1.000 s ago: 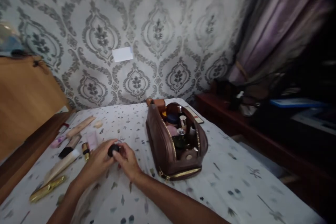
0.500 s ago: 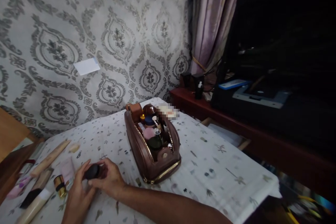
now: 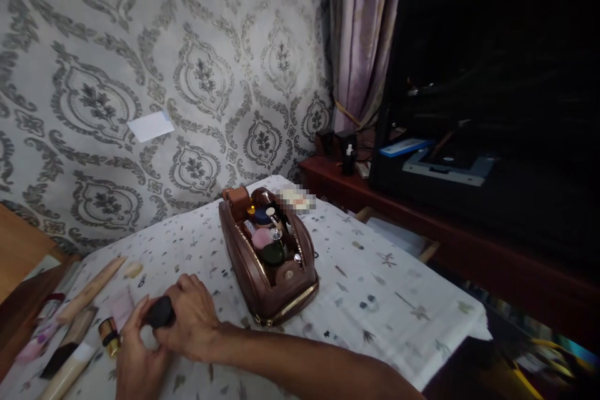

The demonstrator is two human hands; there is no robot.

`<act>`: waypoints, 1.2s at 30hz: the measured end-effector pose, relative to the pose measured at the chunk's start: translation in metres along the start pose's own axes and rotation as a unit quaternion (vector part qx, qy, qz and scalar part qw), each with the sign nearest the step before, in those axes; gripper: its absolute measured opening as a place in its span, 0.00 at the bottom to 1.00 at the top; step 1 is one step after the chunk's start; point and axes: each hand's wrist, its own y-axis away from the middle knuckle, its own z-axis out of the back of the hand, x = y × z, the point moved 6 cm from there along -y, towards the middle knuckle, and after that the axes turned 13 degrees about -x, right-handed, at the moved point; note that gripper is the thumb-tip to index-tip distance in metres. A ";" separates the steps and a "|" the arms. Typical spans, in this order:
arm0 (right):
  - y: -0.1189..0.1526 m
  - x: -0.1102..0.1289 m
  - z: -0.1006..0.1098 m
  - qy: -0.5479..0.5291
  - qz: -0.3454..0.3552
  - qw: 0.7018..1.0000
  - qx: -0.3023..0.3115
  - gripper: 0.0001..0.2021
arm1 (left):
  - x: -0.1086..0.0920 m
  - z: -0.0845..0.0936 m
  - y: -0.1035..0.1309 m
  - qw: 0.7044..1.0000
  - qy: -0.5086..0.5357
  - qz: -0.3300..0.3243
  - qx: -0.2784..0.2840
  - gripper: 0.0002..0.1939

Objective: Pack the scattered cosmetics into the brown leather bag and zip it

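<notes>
A small dark round item (image 3: 160,312) is between my two hands, low on the left of the view. My left hand (image 3: 140,350) curls its fingers round a pale, whitish part beside it. Against the item's right side, my right hand (image 3: 192,319) has its fingers bent and pressed. An open brown bag (image 3: 244,269) with gold zips stands to the right of my hands. Inside it are a pink round item (image 3: 262,238), a dark green round one (image 3: 272,254) and several other small things. Just left of my left hand lies a gold and black tube (image 3: 109,336).
At the far left lie a pink tube (image 3: 122,306), a long beige item (image 3: 91,290), a cream tube (image 3: 68,372) and other items on the patterned cloth (image 3: 356,319). A dark red desk (image 3: 337,175) with a large black screen (image 3: 492,75) stands at the right.
The dark round item now sits more tilted, with a pale part showing below it. My right hand has turned so that its back faces up. The view has shifted slightly.
</notes>
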 end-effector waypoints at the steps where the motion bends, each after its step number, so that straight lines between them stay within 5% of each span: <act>1: -0.001 0.003 0.002 -0.004 0.003 1.000 -0.001 0.20 | -0.002 0.002 0.000 1.000 0.005 -0.006 -0.008 0.37; 8: -0.013 -0.001 0.013 -0.176 -0.104 0.979 0.006 0.12 | -0.006 0.007 0.003 0.999 0.045 0.027 0.000 0.35; 14: -0.017 -0.001 0.013 -0.461 -0.196 0.864 0.040 0.18 | -0.034 0.011 -0.002 0.988 0.119 0.100 0.003 0.30; 16: -0.017 0.000 0.012 -0.488 -0.188 0.851 0.050 0.20 | -0.043 0.012 -0.005 0.988 0.135 0.076 0.009 0.27; 26: -0.019 0.010 0.040 -0.416 -0.138 0.896 0.063 0.19 | -0.051 0.011 0.006 0.986 0.127 0.080 0.076 0.16; 36: -0.078 0.030 0.157 -0.262 0.014 0.965 0.016 0.15 | -0.037 0.002 0.009 0.990 0.070 0.057 0.111 0.22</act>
